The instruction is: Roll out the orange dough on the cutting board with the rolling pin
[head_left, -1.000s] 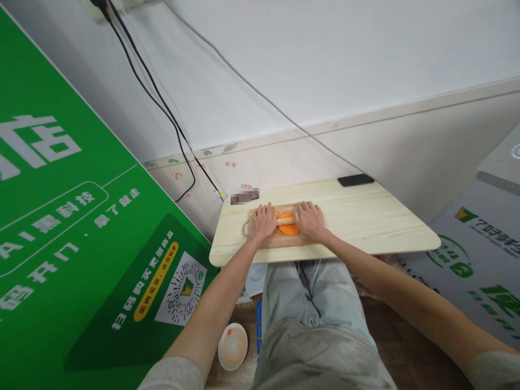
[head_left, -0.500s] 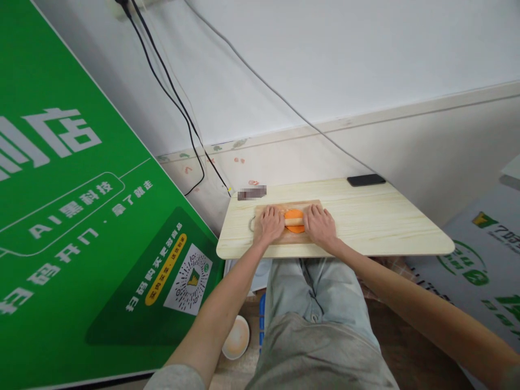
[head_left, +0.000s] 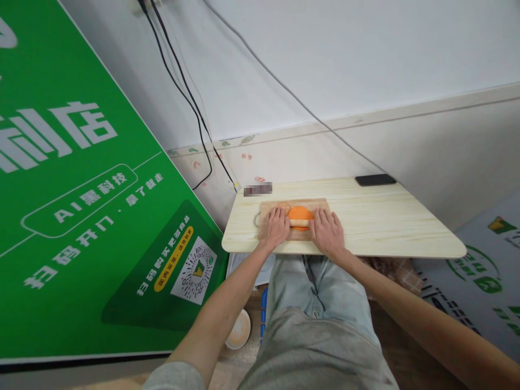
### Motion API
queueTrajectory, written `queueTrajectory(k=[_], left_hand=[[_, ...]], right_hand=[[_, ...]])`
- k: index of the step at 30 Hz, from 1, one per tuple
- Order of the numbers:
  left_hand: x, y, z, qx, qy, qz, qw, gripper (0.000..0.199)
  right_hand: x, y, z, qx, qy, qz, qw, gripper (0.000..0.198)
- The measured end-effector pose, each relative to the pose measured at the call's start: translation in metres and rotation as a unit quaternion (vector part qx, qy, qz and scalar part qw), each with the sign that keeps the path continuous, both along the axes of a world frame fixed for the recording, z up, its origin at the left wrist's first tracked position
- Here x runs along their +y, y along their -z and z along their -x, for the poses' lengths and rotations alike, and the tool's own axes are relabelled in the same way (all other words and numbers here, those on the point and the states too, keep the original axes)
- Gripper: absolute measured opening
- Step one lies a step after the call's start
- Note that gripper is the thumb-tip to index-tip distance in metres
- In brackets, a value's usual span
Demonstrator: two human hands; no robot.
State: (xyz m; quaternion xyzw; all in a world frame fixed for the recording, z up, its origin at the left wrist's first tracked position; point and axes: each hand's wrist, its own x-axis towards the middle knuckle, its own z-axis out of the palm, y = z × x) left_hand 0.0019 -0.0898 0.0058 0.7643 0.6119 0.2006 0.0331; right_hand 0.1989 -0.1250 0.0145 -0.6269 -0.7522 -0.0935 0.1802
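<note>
Compared with half a second ago, the rolling pin (head_left: 299, 223) has come closer to the near edge of the tabletop (head_left: 390, 227). It then crossed the middle of the orange sheet (head_left: 301, 212); now most of the sheet shows beyond it and only a thin sliver on the near side. A second ago it was the other way round, with most of the sheet on the near side. The left hand (head_left: 277, 226) lies over the pin's left end and the right hand (head_left: 328, 232) over its right end, both palm down with fingers pointing to the far edge; whether the fingers curl around the wood cannot be told. The left forearm now covers part of the white bowl (head_left: 240, 329) on the floor, which showed whole a second ago.

The sheet lies on a wooden board (head_left: 298, 236), left of the tabletop's middle, its metal ring toward the left edge. Only a narrow strip separates board and near edge. The tabletop stretches widest to the right, toward its rounded near right corner. A black phone (head_left: 375, 180) lies at the far right corner, a pixelated object (head_left: 258, 189) at the far left.
</note>
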Motion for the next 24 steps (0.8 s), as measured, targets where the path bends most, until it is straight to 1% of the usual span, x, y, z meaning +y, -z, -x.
queueTrajectory(k=[4, 10, 14, 16, 18, 21, 24], left_hand=[[-0.001, 0.004, 0.001, 0.002, 0.012, -0.011, 1.000, 0.057], [-0.005, 0.001, 0.002, -0.009, 0.031, -0.026, 0.999, 0.054], [-0.008, 0.000, 0.001, -0.042, 0.015, -0.040, 0.998, 0.052], [-0.009, -0.001, 0.000, -0.069, -0.001, -0.044, 0.997, 0.058], [-0.011, -0.002, 0.000, -0.100, -0.014, -0.046, 0.994, 0.068], [-0.012, -0.004, 0.000, -0.142, -0.034, -0.039, 0.989, 0.083], [-0.013, -0.007, -0.001, -0.177, -0.053, -0.025, 0.983, 0.089]], right_hand=[[-0.008, 0.001, -0.001, 0.010, -0.002, -0.008, 1.000, 0.065], [-0.018, 0.006, -0.005, 0.016, -0.012, -0.013, 1.000, 0.065], [-0.024, 0.011, -0.004, 0.028, -0.001, -0.012, 1.000, 0.064], [-0.025, 0.011, -0.003, 0.035, 0.006, -0.013, 0.999, 0.063], [-0.023, 0.010, -0.003, 0.040, 0.011, -0.013, 0.999, 0.061], [-0.015, 0.008, -0.008, 0.037, -0.004, -0.011, 0.999, 0.058], [-0.004, 0.005, -0.015, 0.045, -0.012, -0.003, 0.999, 0.053]])
